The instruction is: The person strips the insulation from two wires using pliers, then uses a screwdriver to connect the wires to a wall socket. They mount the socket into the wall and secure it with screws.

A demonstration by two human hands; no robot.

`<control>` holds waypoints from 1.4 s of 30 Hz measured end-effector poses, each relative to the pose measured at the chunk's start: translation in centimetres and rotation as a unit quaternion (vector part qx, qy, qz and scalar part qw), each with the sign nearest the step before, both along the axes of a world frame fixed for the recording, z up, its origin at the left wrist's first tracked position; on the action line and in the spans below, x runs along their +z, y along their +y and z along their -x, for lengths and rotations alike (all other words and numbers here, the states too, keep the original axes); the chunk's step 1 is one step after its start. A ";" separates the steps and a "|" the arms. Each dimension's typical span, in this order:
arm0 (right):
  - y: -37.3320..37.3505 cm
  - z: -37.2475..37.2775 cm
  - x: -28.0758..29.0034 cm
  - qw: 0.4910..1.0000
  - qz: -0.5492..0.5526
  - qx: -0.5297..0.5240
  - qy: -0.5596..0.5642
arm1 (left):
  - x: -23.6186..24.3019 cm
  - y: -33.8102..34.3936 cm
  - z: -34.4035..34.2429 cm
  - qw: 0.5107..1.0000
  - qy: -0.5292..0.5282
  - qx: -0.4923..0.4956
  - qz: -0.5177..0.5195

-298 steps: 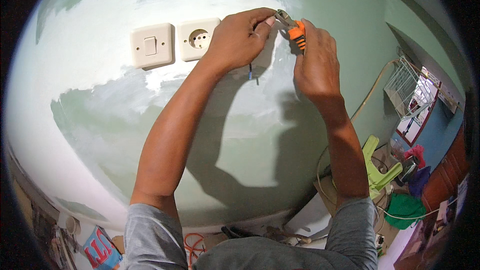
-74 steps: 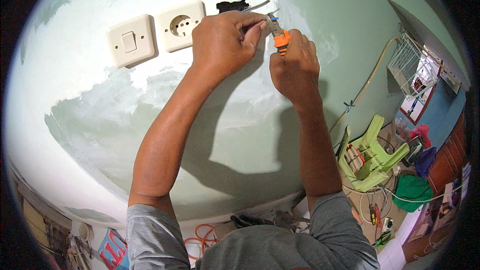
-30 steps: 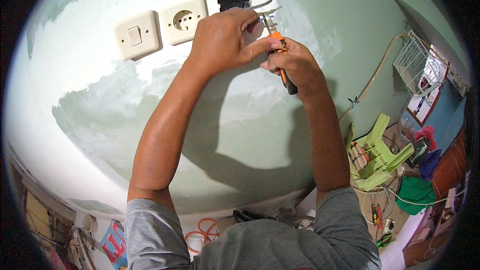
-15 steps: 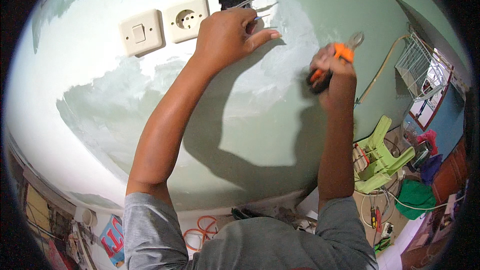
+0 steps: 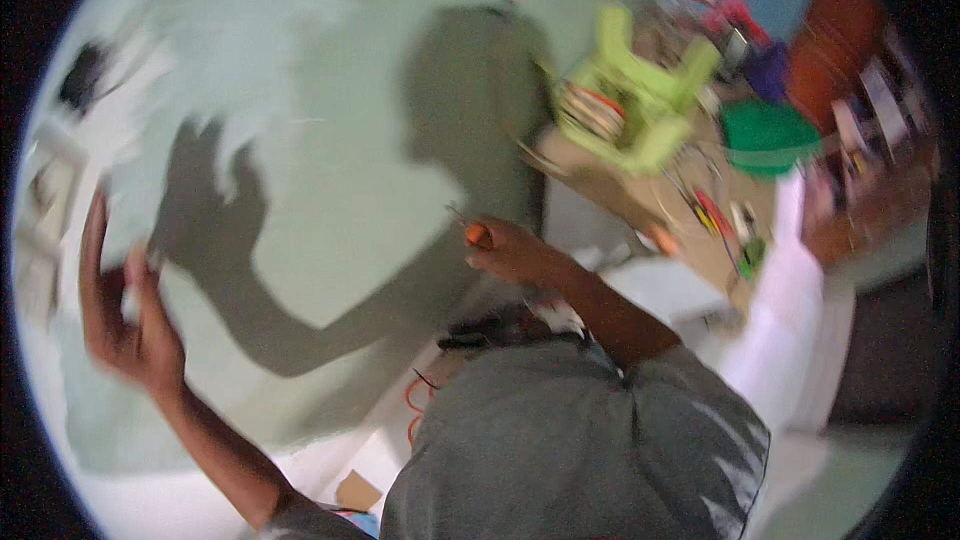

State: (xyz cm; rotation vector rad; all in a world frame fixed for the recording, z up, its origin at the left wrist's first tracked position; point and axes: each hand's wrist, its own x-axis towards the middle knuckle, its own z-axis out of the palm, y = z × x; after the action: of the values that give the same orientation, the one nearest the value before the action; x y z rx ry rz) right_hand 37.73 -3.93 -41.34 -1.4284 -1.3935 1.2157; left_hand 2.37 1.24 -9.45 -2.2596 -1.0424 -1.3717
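Observation:
My left hand [image 5: 135,325] is raised near the green-and-white wall [image 5: 330,140], fingers and thumb apart, holding nothing. Above it, a dark hole [image 5: 85,78] in the wall has thin wires [image 5: 125,80] sticking out. The cream socket plate [image 5: 52,180] lies at the left rim, blurred. My right hand [image 5: 520,252] is lower and farther right, closed around orange-handled pliers [image 5: 479,235]. Their jaws are smeared by motion, and most of the handles are hidden in the fist.
A light green plastic stool [image 5: 690,80] lies tipped over at the upper right. Beside it are a green bundle [image 5: 768,138], red-and-yellow hand tools [image 5: 710,212] and loose cables. An orange cord [image 5: 413,398] and a brown piece [image 5: 357,492] lie low near the wall's base.
The view has swung right and down. My left hand has come away from the wires at the wall hole. My right hand has lowered with the pliers toward my body.

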 end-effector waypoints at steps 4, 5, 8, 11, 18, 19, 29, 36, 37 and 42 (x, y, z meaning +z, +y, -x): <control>-4.9 -5.1 3.9 0.993 0.023 -0.072 -0.088 | -7.9 -2.9 4.6 0.994 0.039 -0.047 0.093; -6.1 -6.5 4.5 0.990 0.035 -0.099 -0.092 | -9.6 -2.7 6.0 0.987 0.060 -0.035 0.142; -10.1 -13.9 1.6 0.948 -0.014 -0.236 -0.212 | -15.9 -3.0 5.8 0.956 -0.011 -0.013 0.294; -14.3 -19.4 4.0 0.831 -0.004 -0.349 -0.434 | -21.3 -4.8 4.7 0.917 -0.092 0.025 0.388; -13.2 -29.8 -5.3 0.763 0.083 -0.328 -0.550 | -23.8 -3.7 0.8 0.888 -0.116 -0.032 0.444; -12.3 -29.3 -5.0 0.752 0.063 -0.340 -0.562 | -23.9 -3.7 0.8 0.884 -0.106 -0.033 0.454; -20.8 -40.0 -4.9 0.567 0.256 -0.510 -0.595 | -23.3 -2.5 1.1 0.885 -0.094 -0.022 0.455; -23.0 -46.9 -10.1 0.682 0.161 -0.423 -0.574 | -23.0 -1.8 -1.8 0.870 -0.090 -0.043 0.483; -22.9 -46.9 -10.4 0.689 0.122 -0.424 -0.575 | -23.0 -1.7 -2.0 0.869 -0.080 -0.049 0.487; -23.3 -45.2 -6.9 0.634 0.003 -0.547 -0.547 | -24.1 -1.5 -2.6 0.839 -0.049 -0.047 0.540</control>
State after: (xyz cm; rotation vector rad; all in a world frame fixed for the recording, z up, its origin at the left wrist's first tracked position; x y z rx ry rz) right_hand 82.97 -27.24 -48.20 -2.5608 -0.7040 -0.6039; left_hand 4.93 -0.22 -33.55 -2.9912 -2.1707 -1.0211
